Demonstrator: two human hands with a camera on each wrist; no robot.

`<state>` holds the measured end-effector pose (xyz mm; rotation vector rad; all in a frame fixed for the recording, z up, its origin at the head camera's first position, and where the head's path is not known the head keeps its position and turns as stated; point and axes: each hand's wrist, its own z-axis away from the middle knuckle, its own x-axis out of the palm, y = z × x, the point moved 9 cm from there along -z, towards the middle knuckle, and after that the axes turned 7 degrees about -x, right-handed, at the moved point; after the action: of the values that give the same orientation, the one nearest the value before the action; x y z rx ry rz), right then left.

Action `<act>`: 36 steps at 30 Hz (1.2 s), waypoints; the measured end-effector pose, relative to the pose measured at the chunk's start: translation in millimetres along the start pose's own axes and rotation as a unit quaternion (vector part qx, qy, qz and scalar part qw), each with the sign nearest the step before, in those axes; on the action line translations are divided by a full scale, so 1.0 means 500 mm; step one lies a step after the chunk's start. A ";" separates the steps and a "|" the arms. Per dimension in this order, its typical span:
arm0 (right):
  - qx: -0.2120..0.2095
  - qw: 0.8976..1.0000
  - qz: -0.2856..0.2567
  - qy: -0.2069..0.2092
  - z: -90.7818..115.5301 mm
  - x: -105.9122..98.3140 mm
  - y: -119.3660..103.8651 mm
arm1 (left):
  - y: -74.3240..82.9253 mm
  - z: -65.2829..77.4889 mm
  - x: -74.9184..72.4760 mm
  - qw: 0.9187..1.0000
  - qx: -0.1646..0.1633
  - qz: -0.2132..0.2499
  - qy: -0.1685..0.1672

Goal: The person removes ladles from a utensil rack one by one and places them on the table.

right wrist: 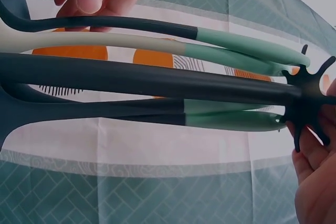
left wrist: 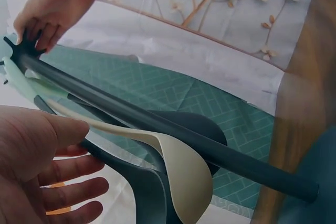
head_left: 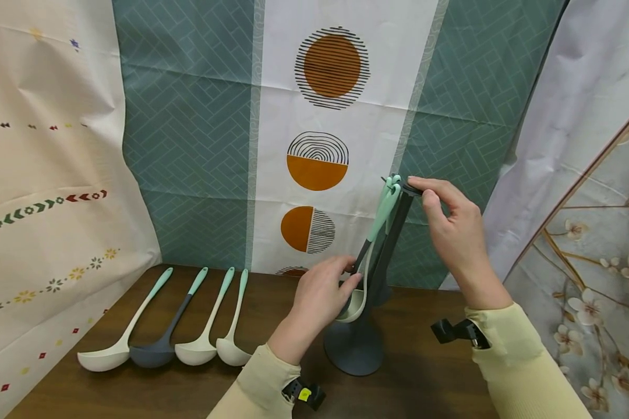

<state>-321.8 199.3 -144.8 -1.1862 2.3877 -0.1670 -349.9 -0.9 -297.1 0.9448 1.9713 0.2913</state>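
Observation:
A dark grey utensil stand (head_left: 398, 233) with a round base and star-shaped prongs on top rises from the table. Several ladles with mint-green handle ends hang from it, among them a cream ladle (left wrist: 189, 177) and a dark grey ladle (right wrist: 115, 22). My right hand (head_left: 458, 233) grips the prongs at the top. Beside the hanging dark ladle's handle is my left hand (head_left: 320, 297), its thumb and fingers loosely spread around the handle without a clear pinch. Part of the bowls is hidden behind that hand in the head view.
A row of ladles lies on the brown table (head_left: 419, 355) at the left: a cream ladle (head_left: 105, 359), a dark grey ladle (head_left: 154, 354) and pale ones (head_left: 196, 352). Patterned cloths (head_left: 188, 145) hang behind and on both sides.

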 end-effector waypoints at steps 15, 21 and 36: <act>-0.018 0.998 -0.056 0.002 -0.004 0.002 0.001 | -0.003 0.001 0.001 1.000 0.003 0.006 0.011; -0.008 0.999 -0.042 -0.001 -0.010 0.014 0.004 | -0.001 0.001 -0.001 1.000 0.009 0.002 0.012; 0.032 0.999 -0.003 -0.013 -0.016 0.027 0.008 | -0.005 0.002 -0.005 1.000 0.000 0.003 0.003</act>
<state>-335.2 190.5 -143.4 -1.1577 2.3381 -0.2269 -349.3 -4.6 -297.4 0.9501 1.9746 0.2980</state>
